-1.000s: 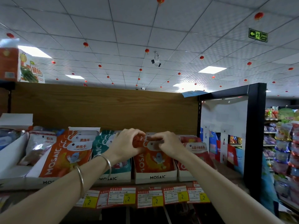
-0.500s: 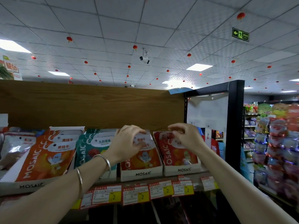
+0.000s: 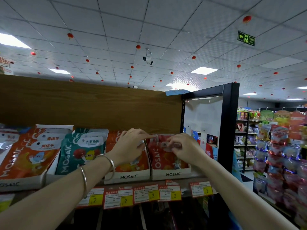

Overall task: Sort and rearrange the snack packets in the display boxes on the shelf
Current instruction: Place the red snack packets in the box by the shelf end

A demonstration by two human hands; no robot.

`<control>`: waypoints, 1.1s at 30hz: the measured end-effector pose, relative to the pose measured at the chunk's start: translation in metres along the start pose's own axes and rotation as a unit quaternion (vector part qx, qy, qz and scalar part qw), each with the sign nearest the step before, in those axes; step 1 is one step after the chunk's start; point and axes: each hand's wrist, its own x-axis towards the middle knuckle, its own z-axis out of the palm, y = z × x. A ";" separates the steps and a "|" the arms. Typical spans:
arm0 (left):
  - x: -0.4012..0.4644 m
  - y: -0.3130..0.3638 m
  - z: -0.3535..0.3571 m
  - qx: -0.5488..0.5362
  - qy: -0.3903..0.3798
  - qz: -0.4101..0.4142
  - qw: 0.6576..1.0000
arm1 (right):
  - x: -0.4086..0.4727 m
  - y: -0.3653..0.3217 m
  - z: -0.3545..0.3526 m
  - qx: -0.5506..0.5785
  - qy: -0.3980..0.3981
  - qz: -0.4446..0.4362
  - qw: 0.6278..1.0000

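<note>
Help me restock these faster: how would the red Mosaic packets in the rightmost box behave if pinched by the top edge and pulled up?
The red packets look like thin flexible pouches, so probably floppy and light. Their glossy film may slip between the fingers. They lean packed in the rightmost box, so neighbours could drag along.

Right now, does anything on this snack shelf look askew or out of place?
One price tag sits crooked above the row of price labels, below the rightmost display box. Both the left hand and right hand are at the red packets there. Nothing looks spilled or damaged.
</note>
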 end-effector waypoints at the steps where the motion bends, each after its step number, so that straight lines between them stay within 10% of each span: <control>1: 0.002 0.002 0.001 0.008 -0.009 0.012 1.000 | 0.000 0.002 -0.001 -0.010 -0.007 -0.010 1.000; 18: 0.020 -0.006 0.011 -0.040 0.076 -0.020 0.996 | 0.006 -0.003 0.000 0.039 -0.028 0.005 0.999; 33: 0.050 -0.006 0.011 -0.092 -0.011 -0.117 0.989 | 0.006 -0.010 -0.008 0.026 0.063 0.014 0.998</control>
